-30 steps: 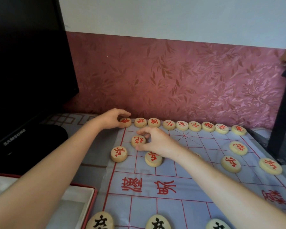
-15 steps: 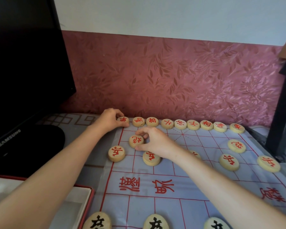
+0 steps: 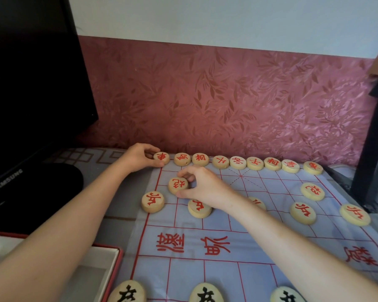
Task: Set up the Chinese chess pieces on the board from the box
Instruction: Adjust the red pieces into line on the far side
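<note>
Chess pieces nearly all out of the box at lower left. Left hand pinching the corner chariot on the board; right hand pinching the left cannon. Red back row filled, soldiers and right cannon down. Likely just straightening left; black side mostly out of view.

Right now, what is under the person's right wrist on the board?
Behind the wrist of the right hand, a red-lettered piece peeks out; most of its face is covered, so its character is unreadable.
</note>
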The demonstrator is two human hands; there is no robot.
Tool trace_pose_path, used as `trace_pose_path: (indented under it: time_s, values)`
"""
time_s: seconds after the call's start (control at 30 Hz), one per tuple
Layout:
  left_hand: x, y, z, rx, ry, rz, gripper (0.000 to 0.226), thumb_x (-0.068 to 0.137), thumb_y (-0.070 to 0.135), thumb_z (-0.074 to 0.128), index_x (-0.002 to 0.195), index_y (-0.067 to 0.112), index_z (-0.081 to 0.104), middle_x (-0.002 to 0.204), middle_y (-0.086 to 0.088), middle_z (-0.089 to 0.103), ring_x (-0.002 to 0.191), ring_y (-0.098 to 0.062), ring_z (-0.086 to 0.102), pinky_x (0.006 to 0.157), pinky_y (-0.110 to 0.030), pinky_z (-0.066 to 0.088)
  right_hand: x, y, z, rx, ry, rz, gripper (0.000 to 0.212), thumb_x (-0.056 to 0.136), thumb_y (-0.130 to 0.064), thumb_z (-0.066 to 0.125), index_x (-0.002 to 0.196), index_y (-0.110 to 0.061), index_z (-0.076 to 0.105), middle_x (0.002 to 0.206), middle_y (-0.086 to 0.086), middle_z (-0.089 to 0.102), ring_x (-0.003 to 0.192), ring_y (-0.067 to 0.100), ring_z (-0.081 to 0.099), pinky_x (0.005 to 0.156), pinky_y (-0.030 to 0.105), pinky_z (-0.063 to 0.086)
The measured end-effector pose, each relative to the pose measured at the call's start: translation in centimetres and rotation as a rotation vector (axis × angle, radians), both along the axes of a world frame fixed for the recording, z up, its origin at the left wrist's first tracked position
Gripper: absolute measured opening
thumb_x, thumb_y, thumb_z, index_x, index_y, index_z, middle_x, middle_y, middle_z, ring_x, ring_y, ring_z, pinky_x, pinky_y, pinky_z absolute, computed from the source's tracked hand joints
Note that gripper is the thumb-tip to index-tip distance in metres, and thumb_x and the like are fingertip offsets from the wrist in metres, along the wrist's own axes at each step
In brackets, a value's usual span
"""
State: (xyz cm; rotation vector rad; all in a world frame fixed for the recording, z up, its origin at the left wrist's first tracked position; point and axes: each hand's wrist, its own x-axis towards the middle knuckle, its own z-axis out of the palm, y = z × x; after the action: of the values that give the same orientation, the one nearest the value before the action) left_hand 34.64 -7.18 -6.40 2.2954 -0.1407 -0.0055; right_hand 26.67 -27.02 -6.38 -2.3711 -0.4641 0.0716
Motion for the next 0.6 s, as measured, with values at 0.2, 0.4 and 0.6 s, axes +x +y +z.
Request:
trace_pose_path:
  time_s: [0.2, 0.4, 0.6]
  values:
    - [0.1, -0.21, -0.21, 0.025, -0.02, -0.006, 0.05, 0.071, 0.02, 0.078, 0.117, 0.013, 0.061, 0.105, 0.002, 0.061, 0.096, -0.01, 0.053, 0.08, -0.023, 0.038, -0.01, -0.06, -0.09, -0.002, 0.0, 0.004, 0.05, 0.075, -0.027, 0.075, 0.121, -0.021, 0.057, 0.116, -0.004, 0.06, 0.108, 0.009, 0.054, 0.092, 0.025, 0.045]
    - [0.2, -0.14, -0.48, 0.028, -0.034, 0.002, 0.05, 0.071, 0.02, 0.078, 0.117, 0.013, 0.061, 0.113, -0.003, 0.064, 0.096, -0.01, 0.053, 0.08, -0.022, 0.038, 0.03, -0.16, -0.11, 0.001, 0.004, 0.006, 0.049, 0.075, -0.027, 0.075, 0.121, -0.021, 0.058, 0.116, -0.004, 0.061, 0.107, 0.008, 0.054, 0.089, 0.022, 0.043]
    - [0.33, -0.16, -0.55, 0.06, -0.036, -0.004, 0.052, 0.072, 0.022, 0.077, 0.12, 0.015, 0.059, 0.116, -0.001, 0.062, 0.096, -0.009, 0.052, 0.08, -0.023, 0.037, -0.03, -0.3, 0.04, -0.007, 0.022, 0.02, 0.05, 0.076, -0.027, 0.075, 0.122, -0.021, 0.057, 0.114, -0.005, 0.06, 0.107, 0.007, 0.054, 0.085, 0.019, 0.041]
